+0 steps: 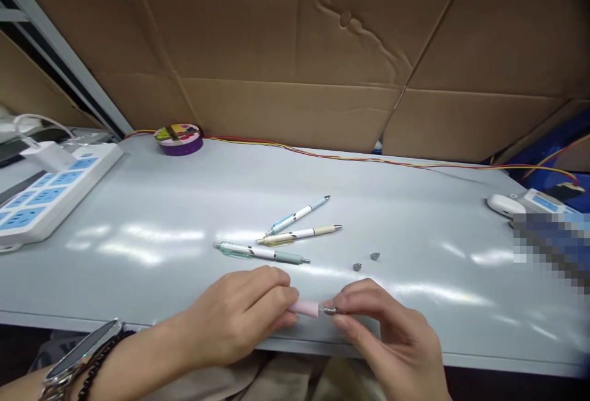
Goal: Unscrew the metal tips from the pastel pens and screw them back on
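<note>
Close to the table's front edge, my left hand [255, 305] is closed around a pen with a pink barrel [306, 308], most of it hidden in my fingers. Thumb and fingertips of my right hand [387, 327] pinch a small silver-grey pen tip [330, 310] at the pink barrel's right end. A short clear section shows between barrel and tip. Beyond my hands lie a light-blue pen [299, 213], a beige pen [302, 234] and a green pen [262, 253]. Two small grey cone-shaped pen tips [357, 267] [375, 256] rest to their right.
A white power strip [69, 198] with a plugged-in charger [48, 156] sits at the left. A purple roll of tape [179, 139] stands at the back, near thin red and yellow wires [322, 153] along the cardboard wall [286, 50]. At right is a white case [506, 205].
</note>
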`<state>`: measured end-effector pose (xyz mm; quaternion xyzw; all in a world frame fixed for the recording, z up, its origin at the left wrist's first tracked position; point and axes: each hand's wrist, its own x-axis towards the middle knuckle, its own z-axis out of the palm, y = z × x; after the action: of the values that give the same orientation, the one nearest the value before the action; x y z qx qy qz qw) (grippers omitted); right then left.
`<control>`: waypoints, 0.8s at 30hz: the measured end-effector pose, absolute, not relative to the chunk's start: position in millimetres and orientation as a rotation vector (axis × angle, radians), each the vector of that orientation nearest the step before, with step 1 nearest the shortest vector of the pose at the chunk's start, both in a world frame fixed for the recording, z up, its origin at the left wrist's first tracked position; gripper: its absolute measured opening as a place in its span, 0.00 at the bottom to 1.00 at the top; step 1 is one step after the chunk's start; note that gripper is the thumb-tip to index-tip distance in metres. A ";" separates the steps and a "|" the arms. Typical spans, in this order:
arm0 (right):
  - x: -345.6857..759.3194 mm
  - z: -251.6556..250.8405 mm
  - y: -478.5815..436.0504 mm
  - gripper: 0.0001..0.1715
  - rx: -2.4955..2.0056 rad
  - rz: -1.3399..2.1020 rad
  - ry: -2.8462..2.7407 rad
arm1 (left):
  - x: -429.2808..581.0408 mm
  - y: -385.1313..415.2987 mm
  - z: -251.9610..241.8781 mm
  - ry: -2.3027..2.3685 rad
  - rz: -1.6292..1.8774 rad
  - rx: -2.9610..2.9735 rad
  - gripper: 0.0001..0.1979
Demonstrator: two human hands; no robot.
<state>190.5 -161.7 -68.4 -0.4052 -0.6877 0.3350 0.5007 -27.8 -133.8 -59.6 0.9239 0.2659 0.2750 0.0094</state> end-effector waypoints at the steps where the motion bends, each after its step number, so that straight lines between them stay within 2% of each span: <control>1: 189.7 -69.0 -161.5 0.11 -0.953 0.807 -1.667 | -28.0 -134.0 -59.7 0.827 0.865 2.886 0.12; 6: 184.2 -67.2 -159.9 0.11 -0.890 0.744 -1.765 | -27.8 -134.5 -60.5 0.806 0.903 2.916 0.13; 11: 194.9 -62.7 -156.1 0.09 -1.084 0.724 -1.890 | -28.4 -130.9 -59.6 0.843 0.893 2.959 0.11; 15: 225.9 -53.9 -135.2 0.10 -1.293 0.470 -2.076 | -32.0 -122.0 -62.2 1.003 0.715 2.959 0.09; 20: 254.5 -41.0 -92.2 0.12 -1.285 0.059 -2.490 | -34.1 -113.1 -67.0 1.161 0.591 2.965 0.11; 24: 239.6 -38.8 -63.3 0.11 -1.197 0.075 -2.608 | -36.1 -113.1 -60.6 1.244 0.577 2.967 0.07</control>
<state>239.6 -63.3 -38.8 -0.4131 -0.9003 0.0258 0.1349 -36.1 -113.1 -60.6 0.9059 0.3798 0.1763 -0.0635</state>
